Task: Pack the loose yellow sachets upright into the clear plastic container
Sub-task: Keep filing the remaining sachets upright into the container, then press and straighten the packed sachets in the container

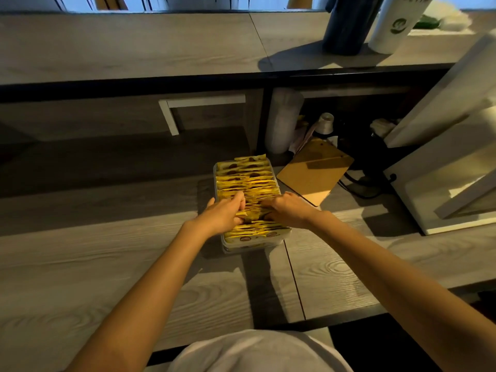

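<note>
Yellow sachets (247, 181) | left hand (224, 214) grip pinches them | right hand (288, 209) grip curled round some

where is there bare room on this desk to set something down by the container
Free: bare desk left of the container, and the near strip between it and the person. Crowded: far right, with clipboard and white stand; left hand and right hand grip the sachets inside.
</note>
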The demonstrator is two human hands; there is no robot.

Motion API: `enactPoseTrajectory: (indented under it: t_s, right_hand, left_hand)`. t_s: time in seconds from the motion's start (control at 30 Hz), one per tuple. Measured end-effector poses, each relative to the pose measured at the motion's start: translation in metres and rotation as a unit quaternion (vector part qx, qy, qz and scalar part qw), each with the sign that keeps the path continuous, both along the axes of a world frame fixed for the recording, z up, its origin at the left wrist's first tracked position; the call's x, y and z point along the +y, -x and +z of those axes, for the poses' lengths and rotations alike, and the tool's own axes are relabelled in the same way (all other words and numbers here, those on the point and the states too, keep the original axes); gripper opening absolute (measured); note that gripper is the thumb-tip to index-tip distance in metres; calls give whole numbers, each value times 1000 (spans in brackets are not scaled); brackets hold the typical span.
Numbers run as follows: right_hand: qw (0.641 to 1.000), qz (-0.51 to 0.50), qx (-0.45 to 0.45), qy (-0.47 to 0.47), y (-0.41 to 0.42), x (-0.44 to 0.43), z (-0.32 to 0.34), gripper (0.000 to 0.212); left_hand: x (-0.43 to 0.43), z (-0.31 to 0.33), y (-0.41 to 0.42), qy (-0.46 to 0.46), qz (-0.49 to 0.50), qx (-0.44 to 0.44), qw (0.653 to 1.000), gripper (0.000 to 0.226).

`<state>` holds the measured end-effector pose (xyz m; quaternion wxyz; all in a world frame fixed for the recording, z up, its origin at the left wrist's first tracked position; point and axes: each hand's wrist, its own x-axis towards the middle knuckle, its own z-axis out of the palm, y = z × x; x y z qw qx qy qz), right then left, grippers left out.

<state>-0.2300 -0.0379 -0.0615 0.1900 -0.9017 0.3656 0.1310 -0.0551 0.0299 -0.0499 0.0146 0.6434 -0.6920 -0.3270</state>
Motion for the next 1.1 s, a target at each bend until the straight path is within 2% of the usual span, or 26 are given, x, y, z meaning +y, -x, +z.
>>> enactPoseTrajectory:
  t_s: [0.07,0.13,0.2,0.23,0.33,0.47,0.6,0.73,0.8,0.97,1.1]
  right_hand:
    - [998,-10,-50,31,4,2,2,32]
    - [985,-49,-142,87,10,10,0,31]
    - [959,-63,-210,180,14,18,-8,40]
    - [953,-62,-220,196,15,19,-12,48]
    - [970,-78,-202,109,16,20,-24,60]
    - [989,-76,-123,38,13,23,-35,72]
    - [992,-70,-98,23,12,18,-27,67]
    - [976,-115,-167,76,9,4,-9,43]
    - [978,-98,-162,89,2,-4,-1,37]
    - [995,-39,-83,30,-9,-27,19,38]
    - [999,-20,-35,-7,-12,-37,21,39]
  left_hand:
    - [5,4,1,46,25,-9,999,15]
    - [12,2,7,112,58,-27,992,23]
    - [22,-7,14,160,74,-56,983,36]
    - [26,-14,18,168,79,-74,980,45]
    - [35,-31,24,110,77,-98,986,64]
    - [33,-36,25,62,64,-107,990,68]
    - [28,-27,23,50,51,-105,992,68]
    - [9,-17,6,150,87,-79,982,52]
    - [-3,-13,-1,162,93,-76,980,45]
    - [-33,2,-15,104,19,-98,989,40]
    - [-44,10,-22,27,-42,-71,996,42]
